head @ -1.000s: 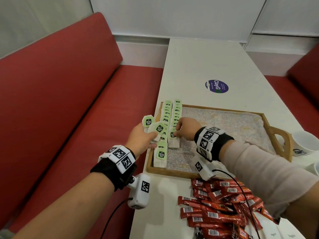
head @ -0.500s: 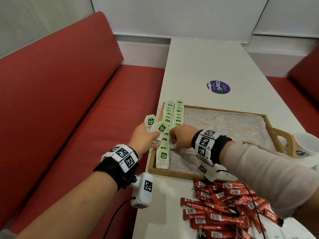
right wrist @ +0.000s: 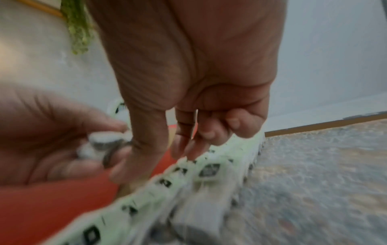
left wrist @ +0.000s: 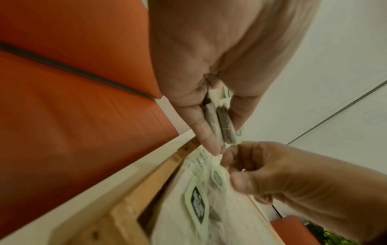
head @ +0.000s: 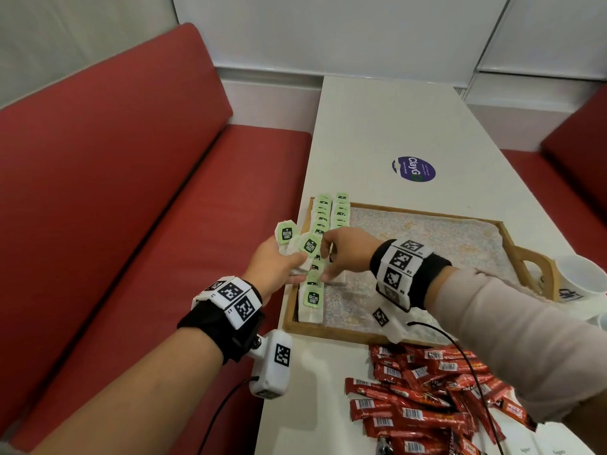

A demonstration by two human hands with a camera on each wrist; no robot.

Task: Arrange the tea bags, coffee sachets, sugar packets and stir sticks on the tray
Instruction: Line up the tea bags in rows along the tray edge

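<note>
My left hand (head: 295, 257) hangs over the tray's left rim and grips a small bunch of tea bags (head: 309, 245) with green tags; the same bags (left wrist: 220, 122) sit between its thumb and fingers (left wrist: 225, 132). My right hand (head: 326, 257) is raised right beside them, its thumb and loosely curled fingers (right wrist: 155, 162) apart with nothing seen between. Two rows of tea bags (head: 323, 218) lie along the left side of the wooden tray (head: 328, 333). Red coffee sachets (head: 420, 389) are heaped on the table in front of the tray.
A white mug (head: 584, 277) stands by the tray's right handle. Behind the tray, the white table (head: 377, 126) carries a purple sticker (head: 414, 168). A red bench (head: 131, 192) runs along the left. The tray's patterned liner (head: 427, 238) is bare right of the rows.
My right hand left the near end of the second tea bag row and rose leftward to the bags in my left hand. The left hand stayed roughly in place.
</note>
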